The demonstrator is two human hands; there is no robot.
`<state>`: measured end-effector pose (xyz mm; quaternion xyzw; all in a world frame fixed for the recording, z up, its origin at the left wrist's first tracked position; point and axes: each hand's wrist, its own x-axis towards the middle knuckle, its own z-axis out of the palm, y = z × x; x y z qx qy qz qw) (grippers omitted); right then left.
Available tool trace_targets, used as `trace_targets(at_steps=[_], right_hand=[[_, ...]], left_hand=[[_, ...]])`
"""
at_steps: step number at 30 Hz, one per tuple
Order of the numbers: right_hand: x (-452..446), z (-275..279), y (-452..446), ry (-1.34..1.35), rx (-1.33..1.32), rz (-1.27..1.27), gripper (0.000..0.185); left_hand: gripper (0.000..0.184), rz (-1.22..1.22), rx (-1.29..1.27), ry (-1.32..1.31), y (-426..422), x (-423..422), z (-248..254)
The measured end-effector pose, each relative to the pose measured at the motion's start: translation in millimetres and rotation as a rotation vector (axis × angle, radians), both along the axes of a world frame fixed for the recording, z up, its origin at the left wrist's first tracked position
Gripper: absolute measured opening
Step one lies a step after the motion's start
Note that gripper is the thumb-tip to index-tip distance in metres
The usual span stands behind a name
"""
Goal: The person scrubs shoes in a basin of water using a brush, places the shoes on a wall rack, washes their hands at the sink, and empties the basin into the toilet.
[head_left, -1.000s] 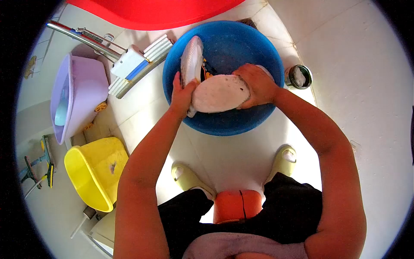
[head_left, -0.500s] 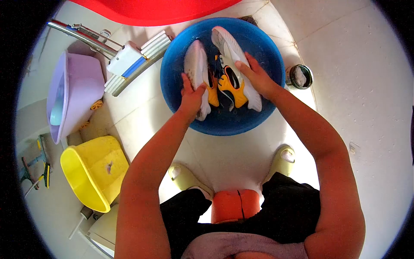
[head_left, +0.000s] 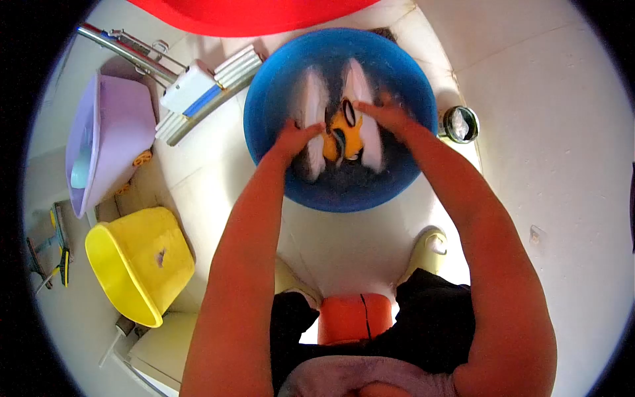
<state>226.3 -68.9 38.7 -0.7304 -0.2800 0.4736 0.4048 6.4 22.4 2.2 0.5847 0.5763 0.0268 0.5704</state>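
Observation:
A pair of white and yellow sneakers lies side by side on their sides in the blue basin, partly under cloudy water, pale soles facing outward. My left hand grips the left sneaker, its thumb across the upper and its fingers hidden along the sole side. Around the right sneaker my right hand is closed, thumb near the dark collar opening. Water blurs the fingers of both hands in part.
To the left stand a lilac bucket, a yellow bin and a flat mop. A dark-rimmed jar sits right of the basin. A red tub is beyond it; an orange stool is between my legs.
Both hands have pushed the sneakers lower into the water and drawn them closer together. The right sneaker has turned more upright along the basin. The water looks more stirred.

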Motion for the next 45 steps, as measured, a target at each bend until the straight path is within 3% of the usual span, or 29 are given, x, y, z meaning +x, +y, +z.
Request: trace_targets(at_steps=[1, 2, 5, 6, 9, 10, 13, 15, 17, 20, 26, 29, 34, 38, 42, 45], right_hand=[[3, -1, -3, -0.109, -0.009, 0.096, 0.097], [-3, 6, -4, -0.217, -0.095, 0.068, 0.099], [-15, -51, 6, -0.605, -0.032, 0.131, 0.1], [-5, -52, 8, -0.315, -0.033, 0.142, 0.095], [9, 30, -5, 0.316, -0.078, 0.176, 0.093], [4, 15, -7, 0.402, 0.021, 0.07, 0.09], [-21, -5, -10, 0.318, 0.079, -0.171, 0.083], [-14, -28, -4, 0.115, 0.072, -0.084, 0.085], [-8, -18, -5, -0.083, 0.096, 0.017, 0.088], [4, 28, -15, -0.388, 0.354, 0.143, 0.092], [-15, 239, -14, -0.66, 0.376, 0.139, 0.097], [-24, 336, -14, -0.73, 0.44, 0.11, 0.094], [-34, 512, -14, -0.887, 0.628, 0.165, 0.094], [-40, 657, -14, -0.876, 0.828, 0.195, 0.093], [-46, 796, -14, -0.94, 1.029, 0.268, 0.094], [-56, 849, -18, -0.874, 1.147, 0.267, 0.092]], left_hand=[[0.092, -0.076, 0.005, 0.082, 3, 0, 15], [0.096, -0.064, 0.191, 0.093, -6, 7, 33], [0.095, 0.048, 0.389, 0.209, -30, 27, 0], [0.09, 0.054, 0.413, 0.233, -33, 32, 16], [0.087, 0.029, 0.111, -0.136, -9, 12, 25], [0.084, 0.132, 0.018, -0.339, -11, 9, 17], [0.077, 0.305, -0.026, -0.419, -27, 15, -5], [0.073, 0.169, 0.093, -0.27, -17, 18, -5], [0.074, 0.07, 0.278, -0.108, -14, 19, 24], [0.08, -0.065, 0.573, 0.128, -15, 18, 111], [0.082, 0.116, 0.9, 0.038, -16, 9, 251], [0.081, 0.199, 0.781, -0.098, -11, 4, 341], [0.079, 0.183, 0.879, 0.028, -15, -21, 506], [0.076, 0.151, 1.045, -0.176, -9, -48, 643], [0.075, 0.244, 1.034, -0.581, -5, -52, 779], [0.076, 0.336, 1.101, -0.652, -17, -54, 840]])
